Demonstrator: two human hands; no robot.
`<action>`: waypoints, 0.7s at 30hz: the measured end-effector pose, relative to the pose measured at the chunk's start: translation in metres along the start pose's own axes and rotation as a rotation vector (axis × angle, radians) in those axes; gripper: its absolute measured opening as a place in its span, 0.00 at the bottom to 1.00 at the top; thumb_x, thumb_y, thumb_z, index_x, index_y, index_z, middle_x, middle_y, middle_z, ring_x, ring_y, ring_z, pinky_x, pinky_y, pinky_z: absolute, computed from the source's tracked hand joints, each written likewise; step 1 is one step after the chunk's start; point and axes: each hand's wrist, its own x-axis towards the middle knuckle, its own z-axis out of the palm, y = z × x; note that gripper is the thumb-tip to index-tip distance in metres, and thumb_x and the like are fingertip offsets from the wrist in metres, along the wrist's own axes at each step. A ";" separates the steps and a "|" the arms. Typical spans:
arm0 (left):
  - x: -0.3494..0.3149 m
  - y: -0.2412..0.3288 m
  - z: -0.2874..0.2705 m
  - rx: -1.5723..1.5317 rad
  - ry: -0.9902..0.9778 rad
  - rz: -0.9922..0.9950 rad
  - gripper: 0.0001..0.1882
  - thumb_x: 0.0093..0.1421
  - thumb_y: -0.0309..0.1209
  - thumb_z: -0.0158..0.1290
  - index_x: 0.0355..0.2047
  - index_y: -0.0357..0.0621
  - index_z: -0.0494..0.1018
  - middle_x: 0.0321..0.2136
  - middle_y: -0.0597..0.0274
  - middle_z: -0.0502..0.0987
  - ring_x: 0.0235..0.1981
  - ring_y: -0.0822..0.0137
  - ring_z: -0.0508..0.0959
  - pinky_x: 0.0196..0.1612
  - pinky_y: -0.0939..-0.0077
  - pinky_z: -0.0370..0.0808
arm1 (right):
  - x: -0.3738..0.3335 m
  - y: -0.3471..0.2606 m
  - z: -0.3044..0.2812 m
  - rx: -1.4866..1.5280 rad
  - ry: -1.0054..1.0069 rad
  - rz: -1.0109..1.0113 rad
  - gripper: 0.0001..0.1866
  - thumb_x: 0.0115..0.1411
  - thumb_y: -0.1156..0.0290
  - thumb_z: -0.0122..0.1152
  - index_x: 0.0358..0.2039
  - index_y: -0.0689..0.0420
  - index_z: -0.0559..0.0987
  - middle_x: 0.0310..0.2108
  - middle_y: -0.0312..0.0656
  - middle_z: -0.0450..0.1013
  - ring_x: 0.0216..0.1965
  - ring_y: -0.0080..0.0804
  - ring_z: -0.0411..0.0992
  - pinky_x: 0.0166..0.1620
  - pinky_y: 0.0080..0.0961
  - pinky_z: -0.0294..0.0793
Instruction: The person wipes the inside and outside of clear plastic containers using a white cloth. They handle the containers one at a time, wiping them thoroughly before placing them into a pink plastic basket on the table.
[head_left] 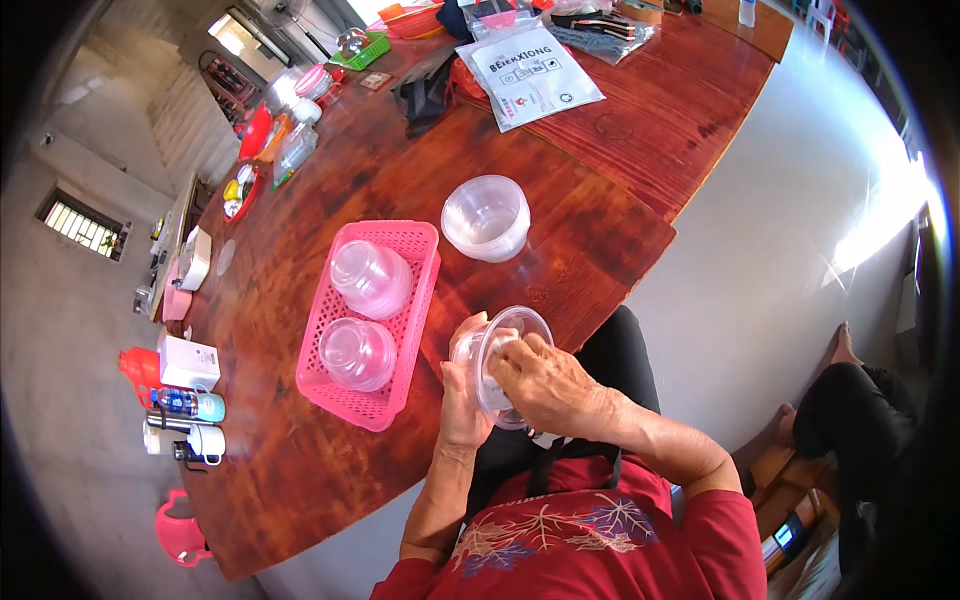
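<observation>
Left hand (463,400) gripping a clear plastic bowl (527,321) from outside, right hand (552,382) curled inside it, grip hidden, pink basket (419,320) of upturned bowls (370,278) left of both hands, clear bowls (486,218) on the worktop (585,205) beyond them

A pink basket (414,330) on the worktop (270,470) holds a far bowl stack (371,279) and a near bowl stack (357,354), both upturned. Right of the basket, the left fingers (475,322) grip a tilted clear bowl (524,322), and the right fingers (510,366) reach inside. An upright bowl (486,220) stands beside the basket's far right corner; a white bag (540,80) lies well beyond the basket.
</observation>
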 end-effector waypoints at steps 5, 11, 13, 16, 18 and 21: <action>-0.001 -0.002 -0.003 -0.076 -0.021 -0.014 0.49 0.56 0.69 0.39 0.64 0.43 0.49 0.54 0.40 0.65 0.52 0.51 0.71 0.54 0.57 0.71 | 0.006 0.003 -0.017 0.580 -0.208 -0.034 0.19 0.48 0.81 0.57 0.44 0.61 0.73 0.36 0.52 0.71 0.41 0.49 0.71 0.45 0.41 0.73; -0.007 -0.005 -0.004 -0.155 0.114 -0.079 0.50 0.55 0.72 0.34 0.64 0.44 0.51 0.57 0.48 0.64 0.56 0.53 0.68 0.57 0.53 0.67 | 0.007 0.000 -0.001 0.486 0.082 0.001 0.23 0.49 0.75 0.61 0.48 0.62 0.71 0.38 0.51 0.68 0.41 0.48 0.70 0.47 0.40 0.70; -0.011 -0.007 -0.005 -0.228 0.156 -0.110 0.48 0.56 0.71 0.35 0.64 0.46 0.52 0.58 0.53 0.63 0.58 0.56 0.66 0.59 0.55 0.65 | 0.010 -0.007 0.005 0.058 0.310 0.007 0.23 0.49 0.74 0.60 0.47 0.64 0.70 0.40 0.52 0.68 0.41 0.47 0.69 0.47 0.40 0.70; -0.013 -0.007 -0.006 -0.273 0.086 -0.126 0.46 0.56 0.68 0.41 0.64 0.49 0.51 0.60 0.60 0.61 0.60 0.61 0.64 0.60 0.62 0.63 | 0.008 -0.013 0.005 -0.012 0.211 0.023 0.26 0.46 0.73 0.61 0.47 0.65 0.70 0.41 0.52 0.66 0.41 0.47 0.68 0.47 0.38 0.70; -0.012 -0.002 -0.006 -0.210 0.025 -0.110 0.46 0.56 0.68 0.41 0.64 0.49 0.51 0.59 0.60 0.62 0.60 0.61 0.64 0.60 0.61 0.63 | 0.009 -0.012 0.003 0.085 0.153 0.015 0.24 0.46 0.76 0.62 0.46 0.64 0.71 0.44 0.53 0.65 0.43 0.52 0.68 0.44 0.41 0.74; -0.002 0.005 -0.008 -0.082 -0.024 -0.095 0.47 0.55 0.69 0.39 0.64 0.48 0.50 0.57 0.51 0.63 0.57 0.56 0.66 0.58 0.58 0.65 | 0.006 -0.008 0.006 0.239 0.067 -0.151 0.22 0.45 0.77 0.63 0.43 0.64 0.72 0.44 0.52 0.64 0.45 0.52 0.67 0.44 0.40 0.74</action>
